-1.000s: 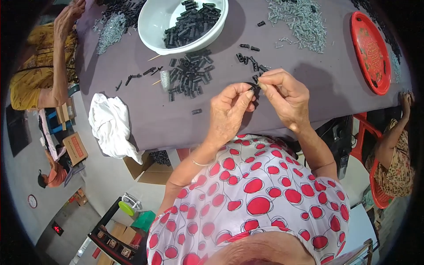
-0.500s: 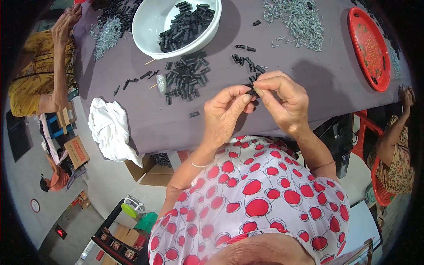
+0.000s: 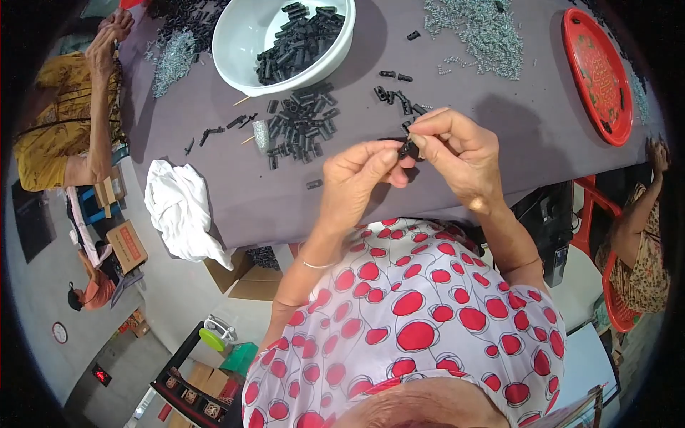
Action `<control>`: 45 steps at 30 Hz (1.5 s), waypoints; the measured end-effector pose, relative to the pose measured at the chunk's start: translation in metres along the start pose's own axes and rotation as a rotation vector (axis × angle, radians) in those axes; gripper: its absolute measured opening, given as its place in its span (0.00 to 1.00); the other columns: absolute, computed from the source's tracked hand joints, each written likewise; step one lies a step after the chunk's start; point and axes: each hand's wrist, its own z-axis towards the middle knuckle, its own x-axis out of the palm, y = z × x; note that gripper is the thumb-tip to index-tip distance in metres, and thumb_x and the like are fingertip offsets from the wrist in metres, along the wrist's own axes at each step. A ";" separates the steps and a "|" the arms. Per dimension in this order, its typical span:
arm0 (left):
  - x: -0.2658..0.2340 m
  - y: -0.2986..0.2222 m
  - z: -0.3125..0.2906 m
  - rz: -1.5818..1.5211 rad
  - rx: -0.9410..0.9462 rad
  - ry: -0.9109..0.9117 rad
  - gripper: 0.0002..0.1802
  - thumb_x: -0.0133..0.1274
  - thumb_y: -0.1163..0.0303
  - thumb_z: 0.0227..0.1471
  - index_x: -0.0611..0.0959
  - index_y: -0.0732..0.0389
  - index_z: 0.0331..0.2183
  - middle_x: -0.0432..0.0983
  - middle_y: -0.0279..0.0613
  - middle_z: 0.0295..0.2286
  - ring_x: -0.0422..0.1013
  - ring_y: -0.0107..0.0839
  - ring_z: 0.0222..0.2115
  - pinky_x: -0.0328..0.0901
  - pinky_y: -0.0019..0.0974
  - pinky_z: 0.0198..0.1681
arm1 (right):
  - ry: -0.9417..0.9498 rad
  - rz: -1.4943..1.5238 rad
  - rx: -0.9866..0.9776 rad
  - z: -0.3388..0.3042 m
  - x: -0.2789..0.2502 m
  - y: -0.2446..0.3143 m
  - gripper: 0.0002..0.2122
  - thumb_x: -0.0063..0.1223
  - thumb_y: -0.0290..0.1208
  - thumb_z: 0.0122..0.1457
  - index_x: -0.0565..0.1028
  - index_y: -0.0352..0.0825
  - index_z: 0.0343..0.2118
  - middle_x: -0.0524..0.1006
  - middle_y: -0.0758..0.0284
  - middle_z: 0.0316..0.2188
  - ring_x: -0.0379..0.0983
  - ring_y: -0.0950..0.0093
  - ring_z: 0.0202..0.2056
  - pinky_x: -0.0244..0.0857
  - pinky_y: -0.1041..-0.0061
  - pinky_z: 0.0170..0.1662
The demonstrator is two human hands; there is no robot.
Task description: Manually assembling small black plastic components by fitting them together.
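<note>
Over the near part of the table, my left hand point(image 3: 362, 170) pinches a small black plastic part point(image 3: 407, 148) between thumb and fingers. My right hand point(image 3: 460, 153) is closed with thumb and forefinger at the same part's right side; whether a smaller piece sits in that pinch is hidden. Just beyond the fingertips lie several loose black pieces point(image 3: 404, 103). To the left of them is a heap of short black plastic tubes point(image 3: 303, 123). A white bowl point(image 3: 239, 71) behind the heap holds many more such tubes.
Small metal springs point(image 3: 481, 39) are piled at the back right, near a red oval tray point(image 3: 596, 78). A white cloth point(image 3: 178, 210) hangs over the left front table edge. A silvery wrapped roll point(image 3: 260, 135) lies by the tubes. Co-workers sit left and right.
My left hand has shifted slightly left, and its fingers have turned so that more of the black part shows. My right hand stays at the part, its fingers slightly higher.
</note>
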 end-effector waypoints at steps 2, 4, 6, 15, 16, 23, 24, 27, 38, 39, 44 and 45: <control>-0.003 -0.003 0.002 -0.079 -0.030 0.029 0.11 0.52 0.74 0.53 0.79 0.70 0.38 0.78 0.46 0.29 0.73 0.26 0.25 0.70 0.28 0.31 | 0.003 0.030 0.027 0.000 0.001 0.003 0.04 0.51 0.17 0.54 0.74 0.28 0.33 0.75 0.69 0.31 0.71 0.84 0.31 0.68 0.84 0.33; -0.004 -0.004 0.003 -0.157 -0.059 0.057 0.11 0.51 0.73 0.54 0.78 0.69 0.38 0.78 0.48 0.30 0.74 0.29 0.25 0.71 0.31 0.31 | 0.009 0.060 0.052 0.001 0.002 0.004 0.04 0.51 0.17 0.54 0.74 0.28 0.33 0.75 0.69 0.31 0.71 0.84 0.31 0.67 0.85 0.34; -0.003 -0.004 0.001 -0.023 -0.016 0.062 0.10 0.53 0.77 0.52 0.78 0.72 0.37 0.78 0.45 0.30 0.72 0.24 0.25 0.70 0.28 0.30 | 0.018 0.051 0.063 0.001 0.002 0.001 0.03 0.51 0.17 0.55 0.74 0.28 0.33 0.75 0.70 0.30 0.71 0.84 0.31 0.66 0.85 0.33; 0.009 -0.022 0.012 1.286 0.570 -0.233 0.07 0.58 0.75 0.44 0.81 0.67 0.30 0.76 0.45 0.23 0.73 0.33 0.20 0.66 0.31 0.24 | -0.164 -0.542 -0.286 0.013 -0.022 -0.010 0.08 0.52 0.13 0.46 0.73 0.31 0.30 0.73 0.66 0.26 0.70 0.77 0.25 0.64 0.80 0.27; 0.009 -0.025 0.014 1.426 0.535 -0.202 0.08 0.59 0.75 0.43 0.81 0.67 0.30 0.76 0.47 0.23 0.73 0.37 0.20 0.66 0.33 0.24 | -0.177 -0.636 -0.311 0.013 -0.023 -0.010 0.08 0.52 0.13 0.46 0.73 0.32 0.29 0.72 0.66 0.26 0.70 0.76 0.24 0.64 0.80 0.26; 0.005 -0.033 0.013 1.361 0.498 -0.237 0.09 0.61 0.73 0.42 0.81 0.68 0.27 0.77 0.47 0.23 0.73 0.33 0.19 0.66 0.32 0.23 | -0.219 -0.654 -0.379 0.015 -0.024 -0.018 0.09 0.53 0.13 0.45 0.73 0.32 0.29 0.72 0.65 0.26 0.70 0.72 0.23 0.65 0.77 0.25; 0.005 -0.032 0.011 1.366 0.499 -0.239 0.09 0.61 0.73 0.42 0.81 0.68 0.27 0.77 0.47 0.23 0.73 0.33 0.19 0.66 0.32 0.23 | -0.232 -0.649 -0.375 0.015 -0.023 -0.017 0.09 0.53 0.13 0.45 0.73 0.32 0.29 0.72 0.65 0.26 0.70 0.72 0.23 0.65 0.76 0.25; 0.004 -0.029 0.004 1.277 0.507 -0.300 0.09 0.62 0.73 0.42 0.81 0.67 0.28 0.77 0.45 0.23 0.73 0.28 0.19 0.65 0.29 0.22 | -0.235 -0.671 -0.370 0.015 -0.022 -0.016 0.08 0.53 0.13 0.45 0.73 0.32 0.29 0.72 0.65 0.26 0.70 0.71 0.23 0.64 0.75 0.25; -0.003 -0.020 -0.007 0.547 0.113 -0.213 0.09 0.58 0.74 0.48 0.80 0.69 0.32 0.76 0.37 0.22 0.69 0.20 0.19 0.66 0.24 0.23 | -0.198 -0.680 -0.342 0.012 -0.022 -0.012 0.08 0.54 0.14 0.47 0.73 0.32 0.30 0.72 0.68 0.24 0.70 0.77 0.23 0.64 0.79 0.25; -0.003 -0.023 -0.007 0.316 0.012 -0.184 0.10 0.57 0.73 0.50 0.79 0.69 0.34 0.76 0.37 0.23 0.70 0.20 0.19 0.67 0.24 0.24 | -0.182 -0.435 -0.194 0.009 -0.022 -0.011 0.07 0.54 0.15 0.48 0.73 0.31 0.31 0.73 0.70 0.24 0.69 0.81 0.24 0.63 0.82 0.26; 0.001 -0.017 -0.003 0.154 0.042 -0.101 0.09 0.55 0.77 0.51 0.79 0.68 0.36 0.76 0.39 0.25 0.70 0.20 0.22 0.67 0.22 0.26 | -0.001 -0.045 -0.082 0.002 -0.004 0.004 0.04 0.54 0.17 0.53 0.73 0.31 0.32 0.74 0.75 0.26 0.68 0.88 0.27 0.62 0.88 0.30; 0.002 -0.016 -0.003 0.151 0.055 -0.089 0.09 0.55 0.77 0.51 0.79 0.68 0.36 0.76 0.39 0.26 0.70 0.21 0.22 0.67 0.23 0.26 | 0.001 -0.049 -0.081 0.002 -0.001 0.007 0.04 0.54 0.17 0.53 0.73 0.31 0.32 0.74 0.75 0.26 0.68 0.88 0.27 0.62 0.88 0.30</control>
